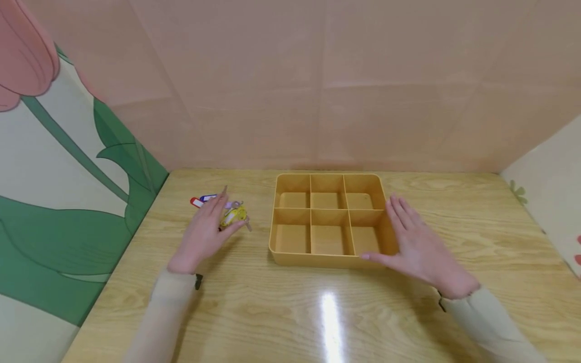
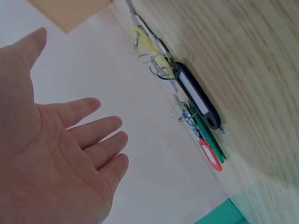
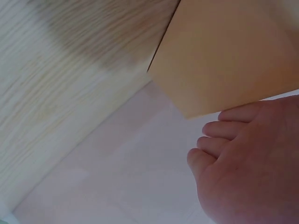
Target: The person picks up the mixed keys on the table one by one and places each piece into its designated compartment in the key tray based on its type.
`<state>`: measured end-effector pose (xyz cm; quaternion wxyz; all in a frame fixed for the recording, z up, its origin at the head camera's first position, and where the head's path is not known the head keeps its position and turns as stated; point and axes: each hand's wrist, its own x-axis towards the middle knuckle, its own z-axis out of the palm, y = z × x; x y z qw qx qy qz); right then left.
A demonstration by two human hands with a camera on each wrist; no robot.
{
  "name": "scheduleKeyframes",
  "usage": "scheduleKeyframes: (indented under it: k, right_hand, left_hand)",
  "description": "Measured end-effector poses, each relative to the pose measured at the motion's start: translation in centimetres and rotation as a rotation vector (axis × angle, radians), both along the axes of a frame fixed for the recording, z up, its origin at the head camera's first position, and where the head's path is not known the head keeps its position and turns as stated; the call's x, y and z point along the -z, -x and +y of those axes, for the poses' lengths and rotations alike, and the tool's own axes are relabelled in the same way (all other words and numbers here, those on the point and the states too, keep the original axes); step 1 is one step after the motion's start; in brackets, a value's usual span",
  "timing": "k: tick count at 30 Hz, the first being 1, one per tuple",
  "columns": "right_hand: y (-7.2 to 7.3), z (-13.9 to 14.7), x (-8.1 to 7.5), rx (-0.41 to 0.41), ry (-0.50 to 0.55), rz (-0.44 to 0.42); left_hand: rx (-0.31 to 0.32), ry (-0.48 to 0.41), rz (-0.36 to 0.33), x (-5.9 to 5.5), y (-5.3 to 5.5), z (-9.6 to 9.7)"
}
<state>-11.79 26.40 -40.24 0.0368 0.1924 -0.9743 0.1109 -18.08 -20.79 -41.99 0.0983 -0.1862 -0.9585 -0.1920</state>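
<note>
A small heap of keys with coloured key tags lies on the table's left part. The head view shows a yellow tag, a red tag and a blue tag. In the left wrist view a black tag and a green tag also appear, with metal rings. My left hand, fingers extended, hovers by the heap and hides part of it. At the right end of a yellow compartment box is my right hand, fingers straight, thumb near the front rim; whether it touches is unclear.
Six compartments in two rows divide the box, which stands mid-table near the back wall. A wood-grain table spreads around it. Decorated side panels with leaves and a tulip border the left.
</note>
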Motion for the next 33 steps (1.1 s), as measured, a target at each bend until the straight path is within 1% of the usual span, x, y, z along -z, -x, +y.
scheduleKeyframes:
  k: [5, 13, 16, 20, 23, 33]
  right_hand:
    - [-0.1, -0.1, 0.3, 0.009, -0.001, 0.001]
    - [0.1, -0.3, 0.3, 0.026, -0.02, -0.004]
    - [0.2, -0.3, 0.4, 0.035, -0.02, -0.008]
    - [0.2, -0.4, 0.4, 0.044, -0.013, -0.022]
    - [0.2, -0.4, 0.2, 0.046, -0.008, -0.036]
    - [0.3, -0.5, 0.1, 0.036, -0.003, -0.048]
  left_hand:
    - [-0.01, 0.014, -0.017, 0.2, 0.0, -0.4]
    - [-0.026, 0.017, -0.04, 0.2, 0.1, -0.8]
    - [-0.029, 0.01, -0.051, 0.3, 0.1, -0.9]
    - [-0.039, -0.025, -0.067, 0.2, 0.1, -1.2]
    - [-0.059, -0.045, -0.081, 0.0, 0.0, -1.7]
    - [-0.117, -0.018, -0.124, -0.3, -0.2, -3.2]
